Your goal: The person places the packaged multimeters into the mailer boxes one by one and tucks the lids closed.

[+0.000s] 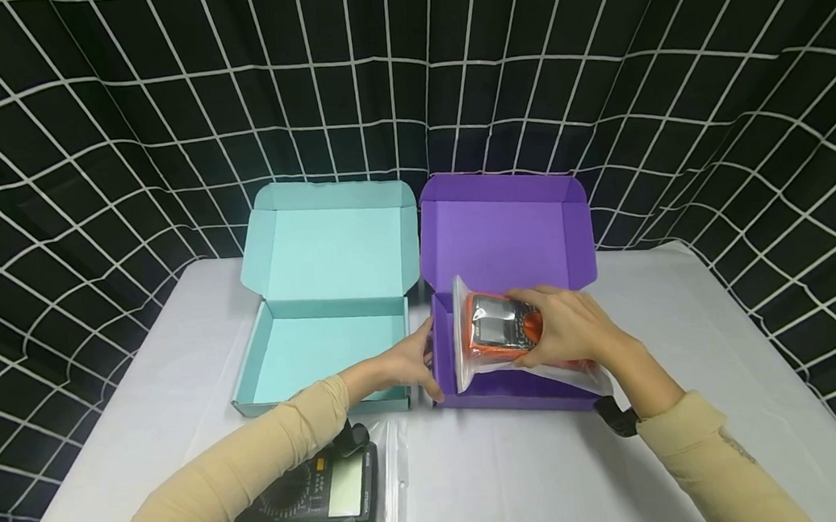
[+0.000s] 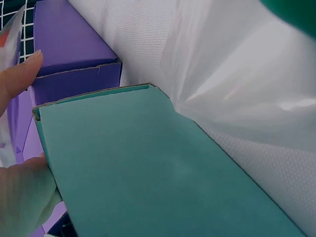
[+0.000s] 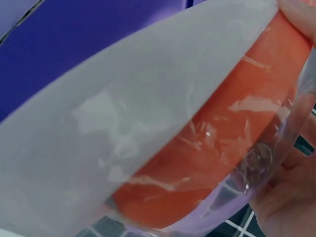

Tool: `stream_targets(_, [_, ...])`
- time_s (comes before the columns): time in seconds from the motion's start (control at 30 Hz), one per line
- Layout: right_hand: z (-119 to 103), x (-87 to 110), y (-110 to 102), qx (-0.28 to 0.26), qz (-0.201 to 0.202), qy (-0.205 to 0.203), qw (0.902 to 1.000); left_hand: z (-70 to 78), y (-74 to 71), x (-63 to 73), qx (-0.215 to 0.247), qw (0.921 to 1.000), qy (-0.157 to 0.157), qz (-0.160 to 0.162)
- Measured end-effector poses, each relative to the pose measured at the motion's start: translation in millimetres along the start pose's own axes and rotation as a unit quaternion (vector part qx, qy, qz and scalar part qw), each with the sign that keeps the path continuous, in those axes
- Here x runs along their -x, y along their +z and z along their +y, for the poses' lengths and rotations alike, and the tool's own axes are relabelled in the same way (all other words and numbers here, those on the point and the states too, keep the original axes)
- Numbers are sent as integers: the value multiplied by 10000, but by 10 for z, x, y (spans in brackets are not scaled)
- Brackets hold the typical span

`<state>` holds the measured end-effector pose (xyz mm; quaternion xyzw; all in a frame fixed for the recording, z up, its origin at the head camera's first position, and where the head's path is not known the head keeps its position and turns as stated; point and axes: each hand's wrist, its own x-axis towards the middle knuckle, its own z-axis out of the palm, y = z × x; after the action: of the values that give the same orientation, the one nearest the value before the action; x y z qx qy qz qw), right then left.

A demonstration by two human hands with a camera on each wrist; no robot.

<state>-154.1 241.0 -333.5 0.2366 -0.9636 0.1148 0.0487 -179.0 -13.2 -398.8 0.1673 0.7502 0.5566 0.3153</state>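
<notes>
Centre-right: right hand [image 1: 575,323] grips a clear bag [image 1: 461,335] containing an orange multimeter [image 1: 495,320], over purple box [image 1: 507,396]. Left hand [image 1: 405,364], spread wide, touches box. Lower left: bagged dark multimeter [image 1: 348,486].

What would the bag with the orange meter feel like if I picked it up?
The bag probably feels floppy, since its edge curves. It might be slippery: its plastic looks shiny. The orange meter inside is likely stiff, with its boxy shape.
</notes>
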Motion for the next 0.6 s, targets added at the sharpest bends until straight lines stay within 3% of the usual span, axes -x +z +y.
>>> stream_targets(0.2, [52, -74, 63, 5, -84, 46, 10000, 13, 4, 4, -22, 10000, -83, 40])
stream_targets(0.6, [141, -216, 255, -306, -714, 65, 9970, -7, -6, -3, 20, 10000, -74, -59])
